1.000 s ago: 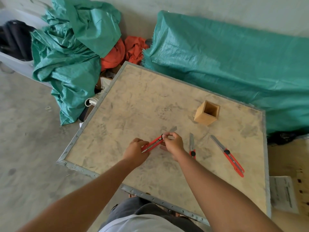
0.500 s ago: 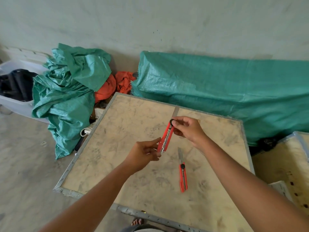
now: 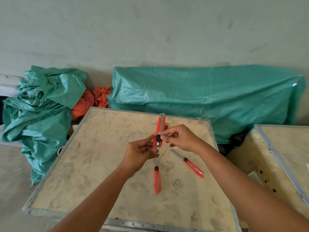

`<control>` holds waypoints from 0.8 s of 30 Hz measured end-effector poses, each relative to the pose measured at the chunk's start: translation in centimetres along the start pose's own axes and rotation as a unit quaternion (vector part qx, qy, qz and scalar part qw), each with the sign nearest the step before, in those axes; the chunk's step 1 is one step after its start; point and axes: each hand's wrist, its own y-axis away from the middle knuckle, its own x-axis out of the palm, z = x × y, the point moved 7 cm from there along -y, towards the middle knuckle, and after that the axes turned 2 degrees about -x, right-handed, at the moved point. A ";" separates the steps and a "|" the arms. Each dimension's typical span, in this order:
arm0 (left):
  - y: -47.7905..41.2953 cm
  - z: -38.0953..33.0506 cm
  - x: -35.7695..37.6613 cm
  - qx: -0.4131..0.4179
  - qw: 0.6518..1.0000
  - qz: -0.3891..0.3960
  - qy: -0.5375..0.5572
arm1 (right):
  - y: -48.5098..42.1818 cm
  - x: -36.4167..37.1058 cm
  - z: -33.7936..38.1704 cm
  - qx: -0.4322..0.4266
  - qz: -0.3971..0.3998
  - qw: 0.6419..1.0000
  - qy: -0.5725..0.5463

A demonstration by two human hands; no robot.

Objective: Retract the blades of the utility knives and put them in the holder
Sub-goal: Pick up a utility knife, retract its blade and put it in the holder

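Observation:
I hold a red utility knife (image 3: 160, 127) upright above the wooden board (image 3: 103, 164). My left hand (image 3: 140, 152) grips its lower end. My right hand (image 3: 181, 138) pinches the black slider knob partway down the handle; only a short blade tip shows at the top. Behind the knife, a corner of the wooden holder (image 3: 167, 126) peeks out, mostly hidden. Two more red knives lie on the board with blades out: one (image 3: 157, 179) straight below my hands, one (image 3: 188, 164) angled to the right.
A green tarp-covered bundle (image 3: 209, 97) lies along the wall behind the board. Crumpled green tarp (image 3: 38, 111) and orange cloth (image 3: 87, 102) are at the left. A second wooden crate (image 3: 280, 158) stands at the right.
The held knife has turned more upright. My right fingers have slid from its top end down to the slider knob, and most of the blade has gone in. The camera has tilted up.

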 end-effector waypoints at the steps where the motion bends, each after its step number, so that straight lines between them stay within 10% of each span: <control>1: 0.0 0.1 0.6 -0.001 1.000 -0.002 0.001 | 0.5 -0.3 -0.1 -0.005 0.005 1.000 0.011; 24: 0.0 -0.4 6.5 0.015 0.999 -0.039 -0.001 | 2.3 -4.6 -2.5 -0.072 -0.059 0.995 0.021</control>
